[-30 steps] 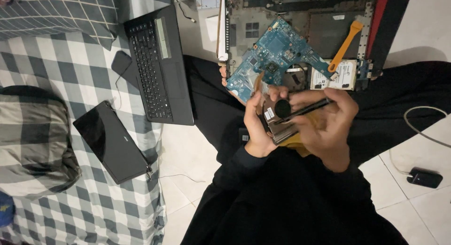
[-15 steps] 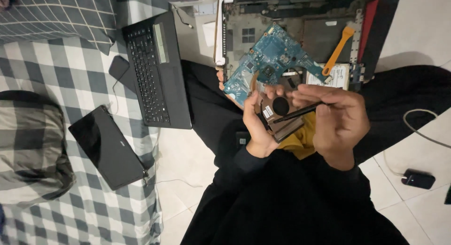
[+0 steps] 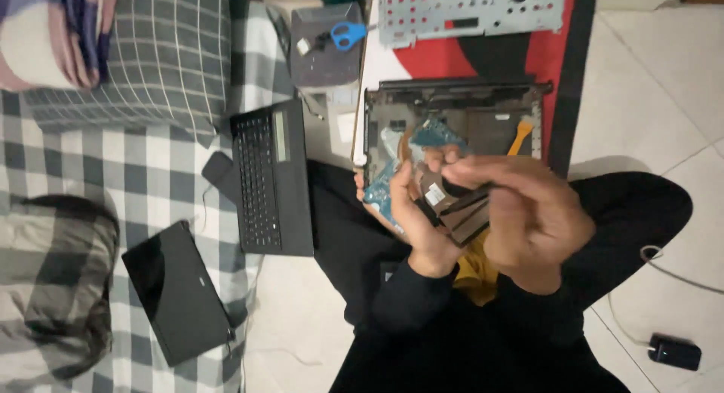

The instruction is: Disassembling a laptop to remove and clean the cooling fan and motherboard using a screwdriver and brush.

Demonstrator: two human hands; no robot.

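Currently you are holding a small dark laptop part (image 3: pixel 452 208) — flat, brownish-black, likely a heatsink or fan piece — up over your lap, between both hands. Your left hand (image 3: pixel 418 227) is gripping it from below, fingers wrapped round its near edge; your right hand (image 3: pixel 532 216) is closing over its top, blurred, so whether it is pinching a thin tool or only the part cannot be told.

Judgement: the step in hand is working on the removed part itself, away from the chassis. The next move is calling for a steady left grip and fine, small motion from the right.

Room and edges — just beyond your hands the opened laptop base (image 3: pixel 460 114) is lying with its blue circuit board (image 3: pixel 385 189) partly behind your left fingers and an orange pry tool (image 3: pixel 520 136) past your right. Farther out, a grey perforated metal panel (image 3: pixel 471 12). Off to your left, a black keyboard (image 3: pixel 271 178) and a black tablet (image 3: pixel 177 291) are resting on the checked bedding (image 3: pixel 90 167). To your right, open tiled floor (image 3: pixel 656 84), with a cable and small black adapter (image 3: pixel 673 352) near your right knee.
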